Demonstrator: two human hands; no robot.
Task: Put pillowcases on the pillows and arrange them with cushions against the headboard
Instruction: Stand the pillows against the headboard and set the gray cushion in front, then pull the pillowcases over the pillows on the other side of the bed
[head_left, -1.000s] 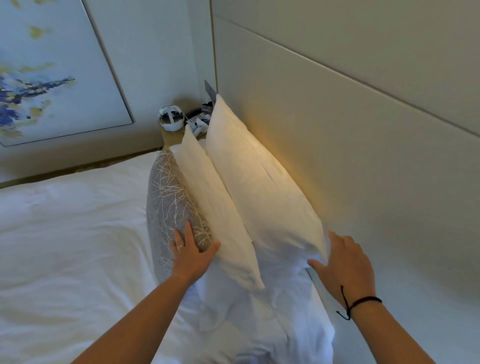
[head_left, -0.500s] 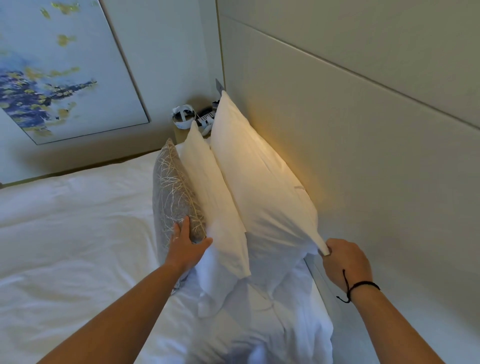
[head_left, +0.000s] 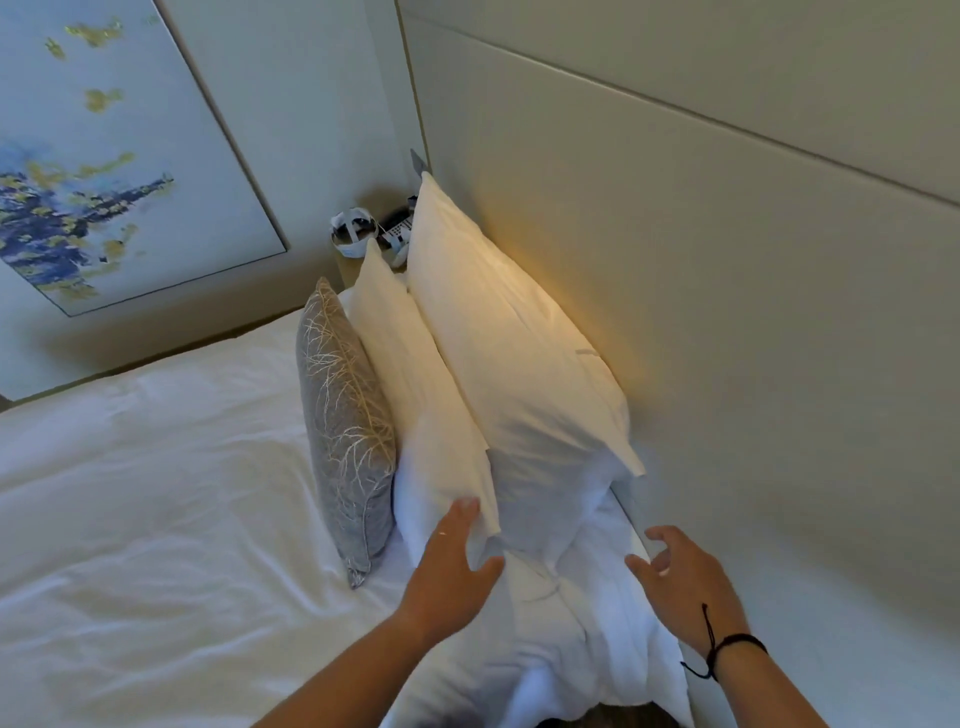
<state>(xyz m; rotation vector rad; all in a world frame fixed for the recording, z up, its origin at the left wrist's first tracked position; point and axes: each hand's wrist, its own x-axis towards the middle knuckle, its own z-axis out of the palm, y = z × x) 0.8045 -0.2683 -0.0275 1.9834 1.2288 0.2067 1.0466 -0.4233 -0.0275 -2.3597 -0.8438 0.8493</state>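
1. A white bed (head_left: 156, 493) fills the lower left; a beige headboard (head_left: 727, 312) fills the right.
2. A painting (head_left: 104, 171) hangs upper left, clutter (head_left: 363, 236) beyond.
3. At centre, two pillows (head_left: 514, 353) lean on the headboard, a grey cushion (head_left: 345, 415) in front.
4. The left hand (head_left: 452, 566) touches the front pillow (head_left: 415, 395), fingers straight; the right hand (head_left: 680, 582) hovers, fingers spread, over rumpled bedding (head_left: 571, 623).

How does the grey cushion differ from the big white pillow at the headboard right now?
The grey cushion is patterned with pale branching lines; the big white pillow is plain. The cushion is smaller and stands frontmost, while the pillow leans directly against the headboard. A second white pillow sits between them. Both stand upright on edge, and neither is touched by the hands.
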